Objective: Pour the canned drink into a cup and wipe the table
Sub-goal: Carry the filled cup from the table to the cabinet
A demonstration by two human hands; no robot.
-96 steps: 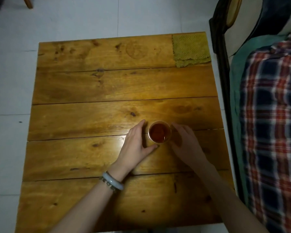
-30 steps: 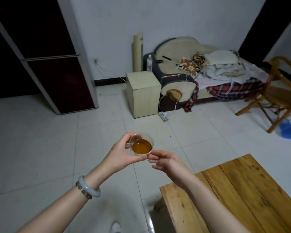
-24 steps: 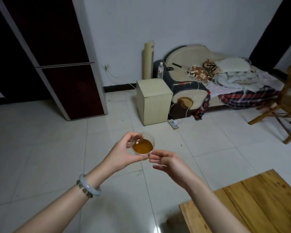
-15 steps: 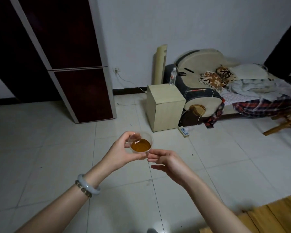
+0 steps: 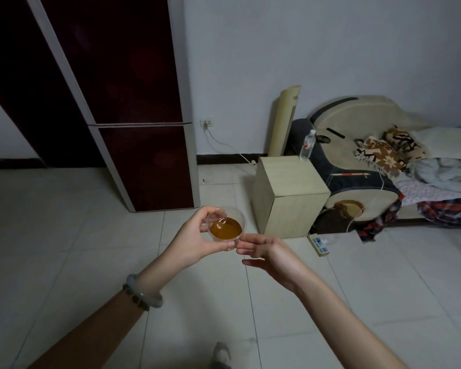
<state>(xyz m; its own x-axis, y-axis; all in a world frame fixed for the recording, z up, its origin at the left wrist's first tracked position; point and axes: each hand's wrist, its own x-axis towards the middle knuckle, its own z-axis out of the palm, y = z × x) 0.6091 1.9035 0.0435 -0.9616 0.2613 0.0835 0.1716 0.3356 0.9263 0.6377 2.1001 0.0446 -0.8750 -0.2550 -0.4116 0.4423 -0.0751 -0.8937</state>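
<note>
The cup (image 5: 226, 227) stands upright, mouth up, amber drink inside. Left hand (image 5: 194, 238) fingers curl closed around it; right hand (image 5: 270, 255) half-open, fingertips touching its base.

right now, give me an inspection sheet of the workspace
surface: no table in view; pale tiled floor
job's things: clear cup of amber drink, held upright in the air; no can or cloth seen
clutter: water bottle on beige box
grippers: left hand grips cup; right hand open, fingertips at cup's base
cables: cord from wall socket; power strip on floor
surroundings: dark red fridge, couch piled with blankets
</note>
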